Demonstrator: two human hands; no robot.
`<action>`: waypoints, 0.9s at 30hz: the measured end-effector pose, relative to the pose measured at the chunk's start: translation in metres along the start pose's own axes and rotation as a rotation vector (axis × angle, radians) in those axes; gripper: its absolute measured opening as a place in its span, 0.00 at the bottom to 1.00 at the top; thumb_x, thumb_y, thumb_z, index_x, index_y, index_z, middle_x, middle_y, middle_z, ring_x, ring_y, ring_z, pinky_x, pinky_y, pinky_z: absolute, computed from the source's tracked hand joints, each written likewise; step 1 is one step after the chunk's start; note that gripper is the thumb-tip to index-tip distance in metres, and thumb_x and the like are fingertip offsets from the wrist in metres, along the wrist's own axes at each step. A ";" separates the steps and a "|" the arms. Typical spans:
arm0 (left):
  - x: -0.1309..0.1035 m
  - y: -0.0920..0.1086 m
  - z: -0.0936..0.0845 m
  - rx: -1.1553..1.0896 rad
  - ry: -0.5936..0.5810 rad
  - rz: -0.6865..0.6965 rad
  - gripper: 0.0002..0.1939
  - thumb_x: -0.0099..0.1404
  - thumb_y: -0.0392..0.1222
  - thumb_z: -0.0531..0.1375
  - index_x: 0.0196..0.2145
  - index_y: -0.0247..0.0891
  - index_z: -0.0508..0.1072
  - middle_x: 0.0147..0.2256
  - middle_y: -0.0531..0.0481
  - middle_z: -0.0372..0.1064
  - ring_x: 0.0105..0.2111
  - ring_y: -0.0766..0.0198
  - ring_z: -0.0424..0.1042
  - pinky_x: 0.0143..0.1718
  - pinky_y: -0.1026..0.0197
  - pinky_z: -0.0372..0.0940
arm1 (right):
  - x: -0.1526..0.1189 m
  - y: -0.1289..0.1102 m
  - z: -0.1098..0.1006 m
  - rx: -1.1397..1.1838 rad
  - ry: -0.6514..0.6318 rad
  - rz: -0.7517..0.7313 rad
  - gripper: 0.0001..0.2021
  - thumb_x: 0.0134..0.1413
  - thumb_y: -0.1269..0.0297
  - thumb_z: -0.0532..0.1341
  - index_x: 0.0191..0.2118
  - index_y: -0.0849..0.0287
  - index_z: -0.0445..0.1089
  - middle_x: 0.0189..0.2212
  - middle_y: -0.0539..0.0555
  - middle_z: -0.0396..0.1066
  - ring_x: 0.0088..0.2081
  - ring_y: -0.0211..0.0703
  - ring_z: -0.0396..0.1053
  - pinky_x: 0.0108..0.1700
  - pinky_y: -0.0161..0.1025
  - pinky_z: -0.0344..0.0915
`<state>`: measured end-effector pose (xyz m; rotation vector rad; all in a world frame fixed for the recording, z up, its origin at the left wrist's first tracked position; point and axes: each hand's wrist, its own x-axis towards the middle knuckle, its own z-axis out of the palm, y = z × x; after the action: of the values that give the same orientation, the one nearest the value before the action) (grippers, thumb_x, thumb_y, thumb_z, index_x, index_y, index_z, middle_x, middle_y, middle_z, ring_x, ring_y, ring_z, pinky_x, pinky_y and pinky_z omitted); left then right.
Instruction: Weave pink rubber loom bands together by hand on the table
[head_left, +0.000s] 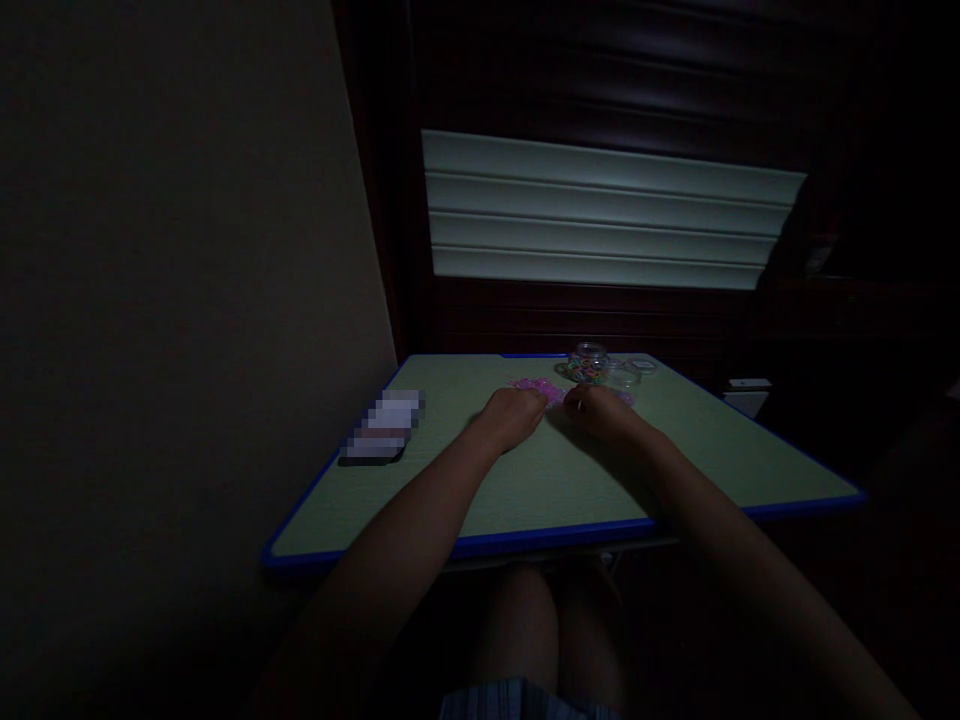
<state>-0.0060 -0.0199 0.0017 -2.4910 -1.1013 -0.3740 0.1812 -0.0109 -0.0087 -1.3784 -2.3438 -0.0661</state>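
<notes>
Pink pieces lie in a loose heap on the pale green table with a blue edge, toward its far side; left hand is just beside the heap at its near side, palm down, fingers curled in; cannot tell whether it grips anything; right hand is at the right of the heap, apart from the left one, thumb and fingers bent close together; pale speck at its fingertips, too small to tell if held; open clear jar with mixed-colour bits stands upright beyond the right hand; second clear tub is beside it, some pink showing low down, partly behind that hand; round clear lid lies near the far right corner; blurred-out flat object lies at the left edge; dim room.
</notes>
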 end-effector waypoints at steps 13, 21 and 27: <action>0.000 0.000 -0.002 -0.016 0.039 -0.016 0.12 0.66 0.39 0.46 0.41 0.35 0.67 0.43 0.44 0.68 0.42 0.60 0.67 0.40 0.60 0.61 | 0.001 -0.004 -0.003 0.084 0.059 -0.035 0.08 0.48 0.71 0.55 0.31 0.63 0.70 0.29 0.56 0.70 0.27 0.37 0.64 0.30 0.32 0.56; 0.000 -0.002 0.001 -0.013 0.024 0.018 0.13 0.66 0.40 0.46 0.42 0.36 0.66 0.42 0.44 0.67 0.41 0.60 0.68 0.37 0.60 0.62 | 0.000 -0.007 -0.005 0.103 0.070 -0.086 0.08 0.47 0.71 0.54 0.30 0.63 0.70 0.28 0.55 0.69 0.28 0.36 0.63 0.30 0.32 0.56; 0.001 -0.002 0.001 -0.017 0.026 0.016 0.12 0.66 0.40 0.46 0.41 0.37 0.67 0.41 0.45 0.68 0.40 0.60 0.68 0.37 0.61 0.61 | 0.000 -0.006 -0.004 0.135 0.035 -0.077 0.07 0.47 0.70 0.55 0.30 0.63 0.70 0.28 0.54 0.69 0.27 0.36 0.63 0.29 0.32 0.56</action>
<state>-0.0062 -0.0173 0.0013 -2.5011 -1.0714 -0.4115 0.1768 -0.0145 -0.0043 -1.2132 -2.3260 0.0444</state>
